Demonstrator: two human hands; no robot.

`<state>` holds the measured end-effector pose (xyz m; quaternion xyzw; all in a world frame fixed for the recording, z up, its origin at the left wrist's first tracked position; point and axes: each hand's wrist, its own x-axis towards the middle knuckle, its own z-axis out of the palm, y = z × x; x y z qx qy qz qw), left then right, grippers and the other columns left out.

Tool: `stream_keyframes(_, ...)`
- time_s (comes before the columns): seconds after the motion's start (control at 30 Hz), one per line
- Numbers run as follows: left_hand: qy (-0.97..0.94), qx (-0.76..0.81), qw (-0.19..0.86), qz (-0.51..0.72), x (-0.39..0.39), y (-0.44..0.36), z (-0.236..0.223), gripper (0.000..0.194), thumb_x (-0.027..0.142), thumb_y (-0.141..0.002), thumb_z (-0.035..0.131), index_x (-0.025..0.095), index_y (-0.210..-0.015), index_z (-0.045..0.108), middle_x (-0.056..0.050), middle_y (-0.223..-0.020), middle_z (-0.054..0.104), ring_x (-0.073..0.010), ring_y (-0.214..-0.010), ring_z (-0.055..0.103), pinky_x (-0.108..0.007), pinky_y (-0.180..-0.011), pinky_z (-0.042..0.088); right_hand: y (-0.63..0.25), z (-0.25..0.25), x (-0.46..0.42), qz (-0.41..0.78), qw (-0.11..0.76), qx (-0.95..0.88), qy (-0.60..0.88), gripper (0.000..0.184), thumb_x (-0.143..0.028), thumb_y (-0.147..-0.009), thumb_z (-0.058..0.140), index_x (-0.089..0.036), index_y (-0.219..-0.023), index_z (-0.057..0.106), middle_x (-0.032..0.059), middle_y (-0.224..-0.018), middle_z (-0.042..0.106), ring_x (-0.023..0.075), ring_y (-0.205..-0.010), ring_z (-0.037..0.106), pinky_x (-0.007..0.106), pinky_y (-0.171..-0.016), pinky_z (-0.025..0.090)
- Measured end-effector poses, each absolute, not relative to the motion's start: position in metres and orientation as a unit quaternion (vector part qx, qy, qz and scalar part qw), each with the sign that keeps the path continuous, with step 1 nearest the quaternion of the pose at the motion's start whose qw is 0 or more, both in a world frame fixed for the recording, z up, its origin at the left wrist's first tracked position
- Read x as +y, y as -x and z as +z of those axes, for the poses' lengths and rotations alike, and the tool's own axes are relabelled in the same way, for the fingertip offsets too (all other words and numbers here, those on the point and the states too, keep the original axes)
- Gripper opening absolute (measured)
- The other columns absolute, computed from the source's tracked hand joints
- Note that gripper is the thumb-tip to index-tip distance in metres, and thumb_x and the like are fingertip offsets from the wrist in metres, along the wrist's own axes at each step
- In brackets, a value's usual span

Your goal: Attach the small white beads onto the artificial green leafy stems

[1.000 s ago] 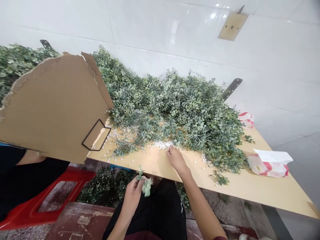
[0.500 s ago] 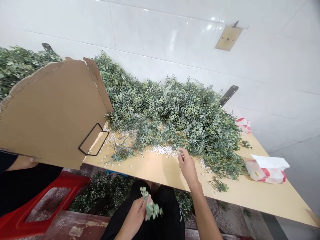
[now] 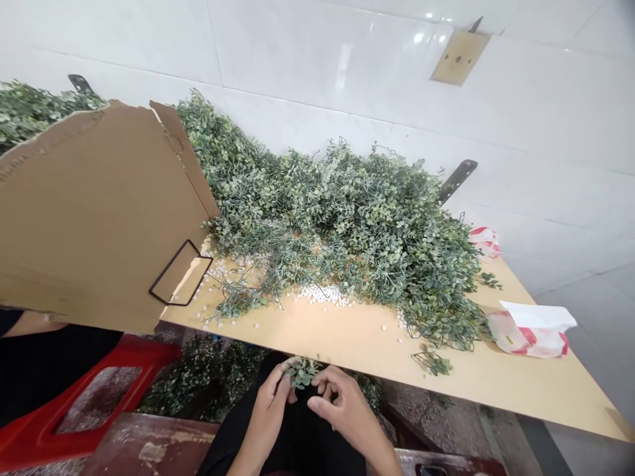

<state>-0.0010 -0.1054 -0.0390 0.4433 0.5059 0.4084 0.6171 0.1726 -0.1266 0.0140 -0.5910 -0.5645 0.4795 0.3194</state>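
Note:
My left hand (image 3: 270, 400) is closed on a small artificial eucalyptus sprig (image 3: 302, 371), holding it above my lap, just below the table's front edge. My right hand (image 3: 344, 403) is close on the sprig's right side with curled fingers, their tips at its leaves. Whatever those fingers hold, if anything, is too small or hidden to make out. Beyond the hands, small white pieces (image 3: 325, 295) lie scattered on the table (image 3: 317, 337). Behind them rises a large heap of similar artificial greenery (image 3: 347, 198).
A cardboard sheet (image 3: 99, 218) stands at the left, with a black wire frame (image 3: 181, 274) at its lower corner. A red-and-white plastic packet (image 3: 530, 334) lies at right; a loose sprig (image 3: 434, 362) is nearer. A red stool (image 3: 129, 396) and another person's arm (image 3: 32, 324) are at lower left.
My right hand has drawn back from the white pieces on the table to the sprig over my lap. My left hand has raised the sprig slightly and turned it.

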Motion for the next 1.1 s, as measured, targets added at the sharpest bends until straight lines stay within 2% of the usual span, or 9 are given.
stream_keyframes(0.1,-0.49,0.462,0.64,0.371,-0.107,-0.001,-0.029,0.046,0.048,-0.085,0.058,0.017,-0.119,0.064,-0.005,-0.08,0.068,-0.018,-0.072,0.06,-0.028,-0.076,0.051,-0.166,0.009,-0.127,0.461,0.348,-0.578,0.576,0.011,-0.028,-0.081,0.066,-0.017,-0.081,0.066,0.0,-0.076,0.058,0.0135,-0.066,0.053,0.023,-0.059,0.042)
stream_keyframes(0.2,-0.502,0.424,0.66,0.365,-0.11,-0.004,-0.021,0.045,0.047,-0.088,0.054,0.016,-0.118,0.065,-0.006,-0.078,0.07,-0.0196,-0.073,0.063,-0.031,-0.078,0.052,-0.168,0.01,-0.124,0.436,0.385,-0.579,0.572,0.02,-0.03,-0.089,0.056,-0.017,-0.078,0.065,0.0012,-0.073,0.059,0.0161,-0.07,0.055,0.026,-0.066,0.043)
stream_keyframes(0.4,-0.442,0.483,0.583,0.481,-0.098,-0.006,-0.011,0.034,0.046,-0.082,0.063,0.015,-0.096,0.07,-0.011,-0.104,0.07,-0.0269,-0.103,0.062,-0.035,-0.094,0.049,-0.178,0.011,-0.119,0.37,0.382,-0.603,0.594,0.028,-0.034,-0.09,0.058,-0.018,-0.067,0.059,0.001,-0.072,0.055,0.0166,-0.069,0.052,0.026,-0.066,0.04)
stream_keyframes(0.47,-0.423,0.439,0.61,0.506,-0.094,-0.006,-0.008,0.032,0.043,-0.082,0.065,0.016,-0.099,0.067,-0.01,-0.1,0.069,-0.0251,-0.096,0.063,-0.036,-0.091,0.05,-0.178,0.008,-0.118,0.368,0.38,-0.605,0.595,0.025,-0.033,-0.09,0.058,-0.019,-0.07,0.062,0.0018,-0.075,0.057,0.0173,-0.072,0.053,0.026,-0.067,0.04)
stream_keyframes(0.53,-0.423,0.353,0.663,0.506,-0.093,-0.008,-0.005,0.035,0.045,-0.082,0.067,0.017,-0.102,0.064,-0.007,-0.083,0.069,-0.0214,-0.078,0.064,-0.036,-0.082,0.051,-0.176,0.004,-0.117,0.373,0.386,-0.6,0.593,0.024,-0.033,-0.091,0.057,-0.019,-0.073,0.063,0.0024,-0.077,0.059,0.0179,-0.074,0.054,0.026,-0.068,0.041)
stream_keyframes(0.63,-0.464,0.24,0.712,0.469,-0.091,-0.009,-0.001,0.042,0.056,-0.083,0.061,0.015,-0.089,0.065,-0.003,-0.062,0.059,-0.0171,-0.059,0.056,-0.035,-0.072,0.048,-0.175,0.0,-0.114,0.377,0.41,-0.592,0.583,0.028,-0.035,-0.092,0.056,-0.019,-0.07,0.061,0.0018,-0.073,0.057,0.0172,-0.07,0.054,0.026,-0.064,0.041)
stream_keyframes(0.73,-0.533,0.22,0.685,0.445,-0.085,-0.01,0.008,0.05,0.061,-0.088,0.049,0.014,-0.075,0.064,-0.005,-0.065,0.054,-0.0171,-0.064,0.052,-0.032,-0.068,0.044,-0.177,0.002,-0.11,0.373,0.436,-0.573,0.585,0.031,-0.039,-0.091,0.055,-0.019,-0.067,0.058,0.0012,-0.07,0.054,0.0164,-0.065,0.052,0.026,-0.062,0.043)
stream_keyframes(0.93,-0.631,0.262,0.595,0.422,-0.06,-0.008,0.027,0.042,0.053,-0.095,0.037,0.017,-0.097,0.06,-0.008,-0.092,0.051,-0.0204,-0.084,0.05,-0.031,-0.079,0.042,-0.197,0.013,-0.104,0.412,0.438,-0.504,0.62,0.031,-0.046,-0.089,0.056,-0.018,-0.077,0.061,-0.0005,-0.069,0.052,0.0113,-0.045,0.048,0.025,-0.045,0.039)
stream_keyframes(1.1,-0.68,0.314,0.516,0.417,-0.033,-0.014,0.021,0.04,0.041,-0.099,0.029,0.017,-0.11,0.059,-0.01,-0.102,0.055,-0.0209,-0.093,0.052,-0.031,-0.089,0.041,-0.221,0.009,-0.096,0.409,0.51,-0.462,0.599,0.033,-0.047,-0.089,0.056,-0.017,-0.096,0.068,-0.0001,-0.069,0.054,0.0148,-0.05,0.056,0.029,-0.054,0.049)
